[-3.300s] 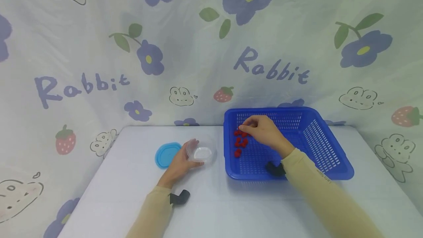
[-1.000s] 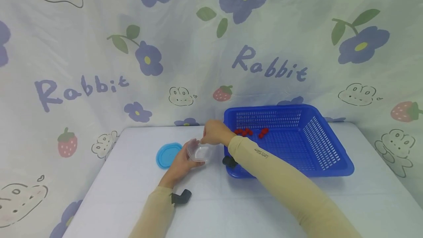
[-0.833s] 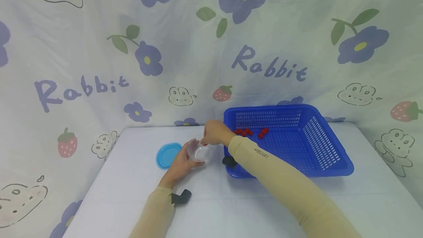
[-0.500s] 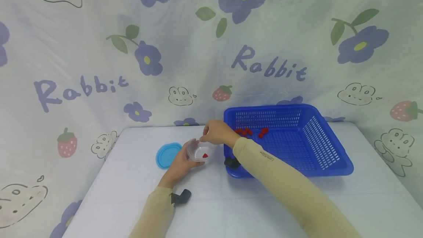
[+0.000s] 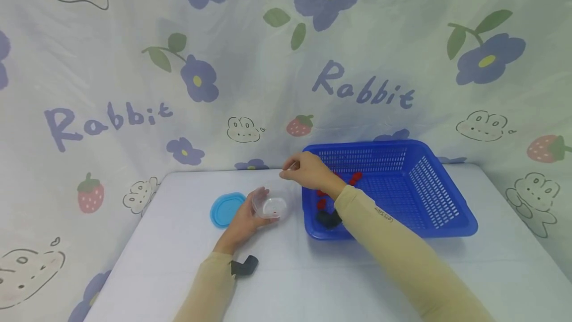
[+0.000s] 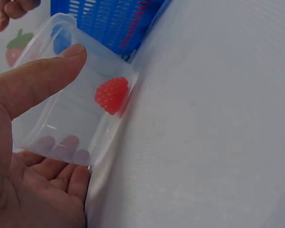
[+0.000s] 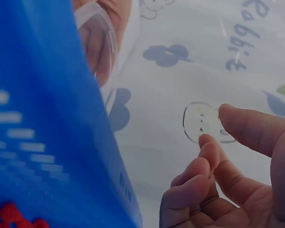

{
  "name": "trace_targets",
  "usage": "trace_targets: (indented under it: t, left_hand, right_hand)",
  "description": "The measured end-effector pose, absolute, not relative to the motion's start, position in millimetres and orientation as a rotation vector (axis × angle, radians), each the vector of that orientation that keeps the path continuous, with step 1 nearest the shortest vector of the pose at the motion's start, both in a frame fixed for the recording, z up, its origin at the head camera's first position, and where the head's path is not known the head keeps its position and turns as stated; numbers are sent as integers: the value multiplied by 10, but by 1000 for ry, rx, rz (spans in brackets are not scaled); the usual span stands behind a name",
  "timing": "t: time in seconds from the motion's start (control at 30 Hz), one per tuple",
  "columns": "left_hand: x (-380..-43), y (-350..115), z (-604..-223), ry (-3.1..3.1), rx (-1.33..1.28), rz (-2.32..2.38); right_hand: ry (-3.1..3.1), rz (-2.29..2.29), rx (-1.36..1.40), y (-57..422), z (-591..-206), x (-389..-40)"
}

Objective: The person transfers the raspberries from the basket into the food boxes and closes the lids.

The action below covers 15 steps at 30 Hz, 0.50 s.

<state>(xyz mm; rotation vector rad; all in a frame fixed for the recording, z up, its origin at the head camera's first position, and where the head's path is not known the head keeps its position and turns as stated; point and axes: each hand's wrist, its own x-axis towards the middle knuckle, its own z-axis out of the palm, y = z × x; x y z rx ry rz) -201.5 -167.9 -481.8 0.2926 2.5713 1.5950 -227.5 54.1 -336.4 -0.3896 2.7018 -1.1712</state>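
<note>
My left hand (image 5: 243, 225) holds a clear plastic container (image 6: 71, 118) upright on the table, thumb on the near side and fingers on the other. At the bottom of the container lies one red raspberry (image 6: 112, 96), best seen in the left wrist view. My right hand (image 5: 310, 170) hovers by the left rim of the blue basket (image 5: 389, 235). In the right wrist view its thumb and fingers are apart with nothing between them. Several more raspberries (image 5: 356, 178) lie in the basket's left part, some hidden behind my right wrist.
A light blue lid (image 5: 227, 210) lies on the white table (image 5: 277, 282), left of the container and partly behind my left hand. A patterned cloth (image 5: 250, 63) hangs behind the table. Black wrist mounts (image 5: 245, 266) stick out from both sleeves.
My right hand went from the basket to above the container and released a raspberry, which dropped inside. It has since moved back right and up toward the basket. The left hand stays put.
</note>
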Motion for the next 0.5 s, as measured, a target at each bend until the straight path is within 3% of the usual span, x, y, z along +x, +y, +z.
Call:
trace_targets:
  t: [0.5]
  left_hand:
    - [-1990,-1677,-4798,2581,229,1564]
  right_hand:
    - [2731,-1252,-357,967,-3456,-2390]
